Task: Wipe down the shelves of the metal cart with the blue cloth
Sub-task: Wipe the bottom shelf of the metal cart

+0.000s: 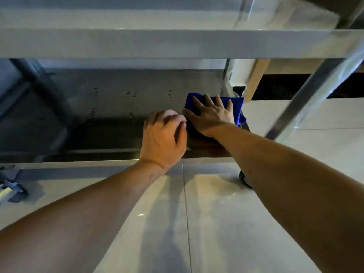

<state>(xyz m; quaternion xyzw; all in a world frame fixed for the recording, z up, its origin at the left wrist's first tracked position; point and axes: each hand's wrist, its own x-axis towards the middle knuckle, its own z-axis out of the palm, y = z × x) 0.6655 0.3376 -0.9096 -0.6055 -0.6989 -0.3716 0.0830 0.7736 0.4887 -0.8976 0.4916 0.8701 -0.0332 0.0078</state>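
The metal cart's lower shelf (98, 99) is dull steel with dark specks and smears. The blue cloth (239, 107) lies at the shelf's right end. My right hand (211, 115) presses flat on the cloth with its fingers spread and covers most of it. My left hand (161, 138) hovers just left of it over the shelf's front lip, fingers curled in, with nothing visible in it. The cart's upper shelf (157, 44) crosses the top of the view as a pale steel band.
A slanted steel cart post (307, 95) stands at the right, with a black caster (244, 179) below the shelf's right corner. Glossy pale floor tiles (216, 223) lie under my arms. A white and wood furniture piece (248, 75) stands behind the cart. A blue-grey fitting (11, 191) sits low left.
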